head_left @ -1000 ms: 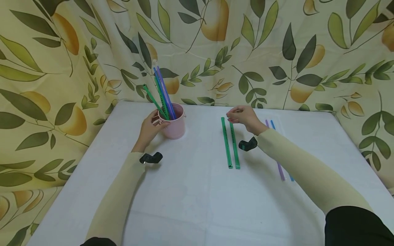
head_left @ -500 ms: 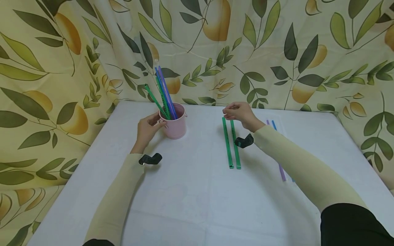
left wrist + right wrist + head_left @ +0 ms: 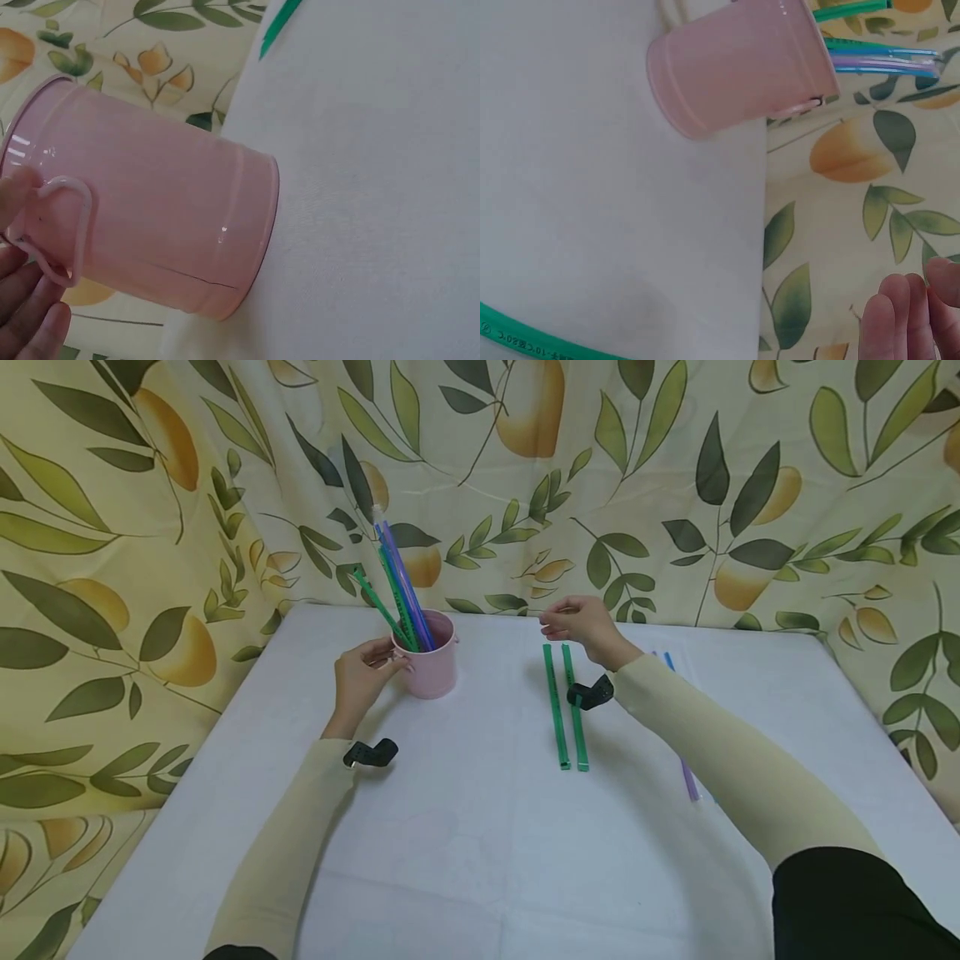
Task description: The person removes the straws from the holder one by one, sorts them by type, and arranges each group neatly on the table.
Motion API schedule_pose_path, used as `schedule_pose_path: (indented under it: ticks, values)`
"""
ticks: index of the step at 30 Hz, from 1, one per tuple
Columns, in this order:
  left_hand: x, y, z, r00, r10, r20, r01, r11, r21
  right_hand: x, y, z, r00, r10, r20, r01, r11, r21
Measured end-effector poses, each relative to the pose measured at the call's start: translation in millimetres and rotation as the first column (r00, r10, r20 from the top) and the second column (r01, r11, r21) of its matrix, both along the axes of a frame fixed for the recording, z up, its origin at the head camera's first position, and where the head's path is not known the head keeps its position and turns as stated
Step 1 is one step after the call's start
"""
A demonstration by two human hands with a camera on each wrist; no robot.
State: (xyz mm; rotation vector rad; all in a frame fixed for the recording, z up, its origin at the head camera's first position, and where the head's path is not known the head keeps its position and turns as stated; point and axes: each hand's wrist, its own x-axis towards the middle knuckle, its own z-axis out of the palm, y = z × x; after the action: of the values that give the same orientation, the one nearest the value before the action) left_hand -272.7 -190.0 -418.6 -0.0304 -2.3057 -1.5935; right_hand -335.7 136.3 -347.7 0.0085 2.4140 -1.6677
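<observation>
Left hand (image 3: 362, 678) grips pink cup (image 3: 432, 658) near the table's far edge; right hand (image 3: 581, 623) hovers, fingers loosely curled, empty.

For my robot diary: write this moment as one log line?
left hand: holds pink cup | right hand: above green straws, holding nothing visible

Pink cup (image 3: 172, 225) — smooth, glossy, painted-metal look. Green straws (image 3: 566, 710) — shiny plastic. Bench (image 3: 480, 843) cover — matt white. Curtain (image 3: 675, 485) — printed cloth, creased.
</observation>
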Motion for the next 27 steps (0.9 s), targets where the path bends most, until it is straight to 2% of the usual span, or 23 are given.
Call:
schedule_pose_path:
  ticks: [5,12,19,27]
  values:
    - [2.4,6.3,2.1,0.999,0.036,-0.007,-0.037,0.999,-0.03,-2.1,-5.8,5.1,1.0,-0.013,0.003,0.013,1.0,0.001]
    - [2.7,8.4,2.2,0.999,0.039,-0.01,-0.039,0.996,-0.08,-6.7,-16.7,12.2,1.0,-0.014,-0.009,0.013,0.995,-0.1]
    - [3.5,9.6,1.0,0.999,0.035,-0.027,-0.037,0.994,-0.105,-5.6,-35.3,19.4,0.994,0.067,-0.081,-0.085,0.966,-0.246]
    - [4.4,9.6,-1.0,0.998,0.037,-0.046,-0.042,0.993,-0.114,-11.0,-62.8,23.5,0.993,0.084,-0.085,-0.103,0.961,-0.256]
